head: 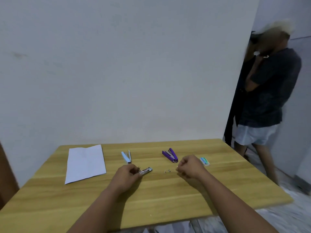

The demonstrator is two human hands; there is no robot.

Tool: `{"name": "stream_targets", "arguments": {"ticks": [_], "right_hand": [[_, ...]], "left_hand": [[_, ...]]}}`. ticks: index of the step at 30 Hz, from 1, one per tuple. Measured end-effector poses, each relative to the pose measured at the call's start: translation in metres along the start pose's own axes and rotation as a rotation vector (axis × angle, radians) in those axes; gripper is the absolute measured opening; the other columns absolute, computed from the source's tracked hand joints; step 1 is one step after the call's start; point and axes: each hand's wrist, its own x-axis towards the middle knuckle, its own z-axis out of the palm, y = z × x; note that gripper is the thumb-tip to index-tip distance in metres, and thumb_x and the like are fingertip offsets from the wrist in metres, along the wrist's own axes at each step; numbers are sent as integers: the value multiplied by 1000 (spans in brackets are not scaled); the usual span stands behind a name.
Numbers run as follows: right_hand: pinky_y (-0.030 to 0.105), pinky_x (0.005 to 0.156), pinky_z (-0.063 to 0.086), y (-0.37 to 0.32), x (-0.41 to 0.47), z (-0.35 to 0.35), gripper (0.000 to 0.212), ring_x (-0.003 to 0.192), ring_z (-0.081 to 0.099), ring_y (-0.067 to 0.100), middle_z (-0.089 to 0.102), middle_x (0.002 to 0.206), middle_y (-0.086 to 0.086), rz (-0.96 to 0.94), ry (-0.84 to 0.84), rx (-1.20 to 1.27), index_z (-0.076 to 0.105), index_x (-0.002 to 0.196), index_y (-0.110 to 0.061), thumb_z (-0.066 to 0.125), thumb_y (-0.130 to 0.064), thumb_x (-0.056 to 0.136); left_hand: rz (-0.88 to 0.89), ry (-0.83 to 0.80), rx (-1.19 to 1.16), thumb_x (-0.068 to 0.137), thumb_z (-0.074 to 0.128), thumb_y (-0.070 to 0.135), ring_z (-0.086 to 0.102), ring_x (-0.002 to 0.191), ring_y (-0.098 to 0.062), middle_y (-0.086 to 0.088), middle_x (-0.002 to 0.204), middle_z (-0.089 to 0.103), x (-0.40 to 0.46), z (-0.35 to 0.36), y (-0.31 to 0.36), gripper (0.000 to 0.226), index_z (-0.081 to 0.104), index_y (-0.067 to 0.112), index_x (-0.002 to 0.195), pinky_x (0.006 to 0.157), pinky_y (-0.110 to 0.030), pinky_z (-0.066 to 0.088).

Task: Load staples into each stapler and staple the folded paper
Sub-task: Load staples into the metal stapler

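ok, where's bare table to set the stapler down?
Free: the near strip of the wooden table in front of the white folded paper, and the right edge past the staple box. Crowded: between blue stapler, purple stapler and both hands.

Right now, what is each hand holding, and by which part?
The left hand grips a stapler by its near end; its far end sticks out. The right hand has curled fingers pinched together, perhaps on staples, too small to tell.
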Motion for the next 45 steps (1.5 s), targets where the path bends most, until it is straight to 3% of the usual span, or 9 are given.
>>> {"name": "stream_targets", "arguments": {"ticks": [3,8,18,22,26,30,36,41,45], "right_hand": [[28,51,55,-21,-3,12,15,56,66,19,74,72,14,-13,-79,129,75,84,1,89,-3,80],[25,49,55,-46,-9,30,21,47,62,15,70,73,12,-48,-189,222,74,98,13,85,7,81],[24,50,52,-60,-5,60,11,60,63,16,69,72,2,-135,-274,41,79,93,-5,83,2,84],[17,45,47,-60,-6,64,14,48,61,1,69,69,-2,-133,-272,-20,80,98,-6,81,1,86],[14,43,45,-61,-6,70,11,42,60,0,67,61,-3,-174,-300,-23,80,97,2,80,4,87],[14,45,46,-65,-6,74,9,43,62,-2,69,64,-3,-235,-327,-86,81,96,-1,80,2,88],[18,59,55,-71,-4,76,7,67,74,6,78,78,-3,-320,-336,-209,83,94,-10,82,-6,88],[23,68,53,-72,-4,76,9,85,71,10,78,93,-5,-409,-308,-340,84,97,-19,84,-17,88],[25,65,49,-73,-4,80,12,88,69,11,79,101,-3,-442,-329,-402,85,100,-20,85,-22,88]], "left_hand": [[-15,-54,-38,90,76,33,66,78,-12,5,89,73,0,-3,-3,9,75,24,94,73,-28,51],[-8,-69,-40,93,73,32,65,92,-11,6,101,73,-2,-3,-5,16,76,24,107,78,-28,50],[-22,-86,-95,94,72,36,64,75,-9,6,85,75,-1,-3,-6,13,80,25,96,69,-28,49],[-4,-81,-95,94,71,37,62,72,-7,8,80,73,-3,-2,-7,15,80,25,94,65,-27,46],[7,-117,-126,92,71,33,68,75,-13,10,89,78,-6,-1,-14,16,78,20,86,73,-37,56],[27,-152,-140,92,70,28,71,83,-10,21,99,78,-8,-4,-15,14,80,20,88,79,-35,57],[47,-102,-177,88,72,26,72,82,-12,7,85,77,-9,-2,-16,6,78,27,90,80,-40,59],[38,-116,-193,88,75,25,73,87,-14,7,94,79,-8,-1,-17,4,77,22,87,84,-43,61],[32,-139,-199,87,76,22,74,87,-17,6,93,80,-7,-2,-17,3,79,22,87,83,-43,60]]}}
